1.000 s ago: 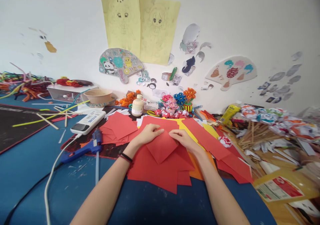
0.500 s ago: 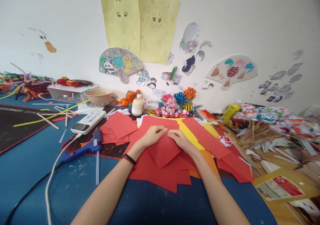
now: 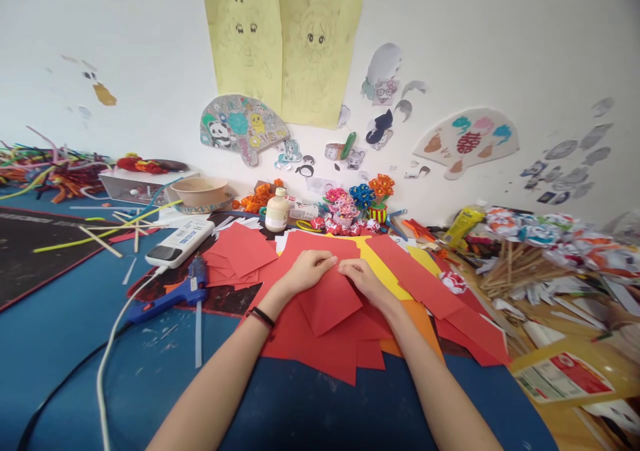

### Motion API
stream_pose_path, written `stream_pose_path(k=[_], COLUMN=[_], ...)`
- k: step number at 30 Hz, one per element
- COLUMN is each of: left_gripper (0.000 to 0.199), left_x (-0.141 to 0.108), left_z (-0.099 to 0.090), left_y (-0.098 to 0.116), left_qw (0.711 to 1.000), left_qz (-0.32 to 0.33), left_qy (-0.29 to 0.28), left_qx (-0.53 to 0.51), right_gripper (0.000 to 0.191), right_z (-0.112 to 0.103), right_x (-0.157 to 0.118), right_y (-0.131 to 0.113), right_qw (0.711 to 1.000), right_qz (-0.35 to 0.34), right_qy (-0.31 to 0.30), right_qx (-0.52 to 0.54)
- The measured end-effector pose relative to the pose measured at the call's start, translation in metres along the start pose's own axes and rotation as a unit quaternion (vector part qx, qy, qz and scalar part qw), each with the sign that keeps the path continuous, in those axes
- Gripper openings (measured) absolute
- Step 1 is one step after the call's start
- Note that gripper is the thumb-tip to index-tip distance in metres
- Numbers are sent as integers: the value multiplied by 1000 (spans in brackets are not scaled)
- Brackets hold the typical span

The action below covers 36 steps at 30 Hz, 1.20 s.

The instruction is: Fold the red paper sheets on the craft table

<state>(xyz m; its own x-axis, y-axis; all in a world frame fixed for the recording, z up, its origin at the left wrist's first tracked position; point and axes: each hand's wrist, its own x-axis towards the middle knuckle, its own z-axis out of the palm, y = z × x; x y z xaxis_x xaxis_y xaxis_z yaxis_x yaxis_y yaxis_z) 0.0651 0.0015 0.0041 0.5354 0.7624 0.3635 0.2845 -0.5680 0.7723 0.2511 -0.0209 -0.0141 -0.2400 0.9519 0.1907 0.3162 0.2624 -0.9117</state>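
A square of red paper (image 3: 330, 306), turned cornerwise with a crease down its middle, is pinched at its far corner between both my hands. My left hand (image 3: 311, 271), with a dark band on the wrist, closes on it from the left. From the right, my right hand (image 3: 364, 279) closes on the same corner, its fingertips almost meeting the left thumb. Beneath lie larger red sheets (image 3: 305, 351), with yellow paper (image 3: 383, 267) and orange paper (image 3: 414, 324) to the right. The paper between my fingertips is partly hidden.
To the left are a blue glue gun (image 3: 170, 297), a white power strip (image 3: 180, 243) with a cable, and red paper squares (image 3: 250, 251). A glue bottle (image 3: 277, 211) and craft flowers (image 3: 343, 211) stand by the wall. At right are a yellow bottle (image 3: 465, 224) and stick bundles (image 3: 515, 267).
Both hands keep their pinch on the red paper with barely any movement. The whole view has shifted slightly, so everything appears a little further right.
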Motion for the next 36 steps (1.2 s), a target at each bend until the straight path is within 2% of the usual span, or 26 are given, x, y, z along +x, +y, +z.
stream_pose_path(k=[6, 13, 16, 18, 20, 22, 23, 26, 30, 33, 36], left_gripper=[40, 40, 40, 40, 39, 39, 39, 44, 50, 52, 52], left_x=[2, 6, 7, 6, 6, 5, 4, 2, 0, 0, 1], left_z=[-7, -20, -26, -31, -37, -43, -45, -46, -37, -31, -28], left_y=[-11, -23, -25, -26, -27, -27, -27, -23, -19, -21, -24], left_qw=[998, 993, 986, 975, 950, 922, 911, 891, 889, 893, 894], left_qz=[-17, -21, -34, -57, -91, -126, -142, -182, -200, -195, -196], left_qy=[55, 116, 153, 200, 267, 318, 325, 300, 251, 227, 222], left_qx=[-20, -30, -48, -82, -131, -183, -211, -288, -328, -335, -335], right_gripper=[30, 26, 26, 26, 27, 27, 26, 24, 35, 39, 43], right_z=[-2, -3, -8, -11, -14, -13, -12, -7, -1, 1, 2], right_x=[-2, -3, -4, -5, -5, -4, -4, -2, -3, -4, -5], right_y=[-4, -4, -4, -4, -4, -4, -4, -8, -16, -20, -21], right_qw=[999, 994, 993, 993, 995, 998, 999, 999, 996, 994, 994], right_qz=[-17, 15, 5, -5, -8, -6, -7, -20, -45, -58, -63], right_qy=[-45, -97, -109, -115, -102, -68, -45, 22, 73, 96, 93], right_qx=[16, 57, 44, 29, 17, 11, 10, 18, 27, 9, -9])
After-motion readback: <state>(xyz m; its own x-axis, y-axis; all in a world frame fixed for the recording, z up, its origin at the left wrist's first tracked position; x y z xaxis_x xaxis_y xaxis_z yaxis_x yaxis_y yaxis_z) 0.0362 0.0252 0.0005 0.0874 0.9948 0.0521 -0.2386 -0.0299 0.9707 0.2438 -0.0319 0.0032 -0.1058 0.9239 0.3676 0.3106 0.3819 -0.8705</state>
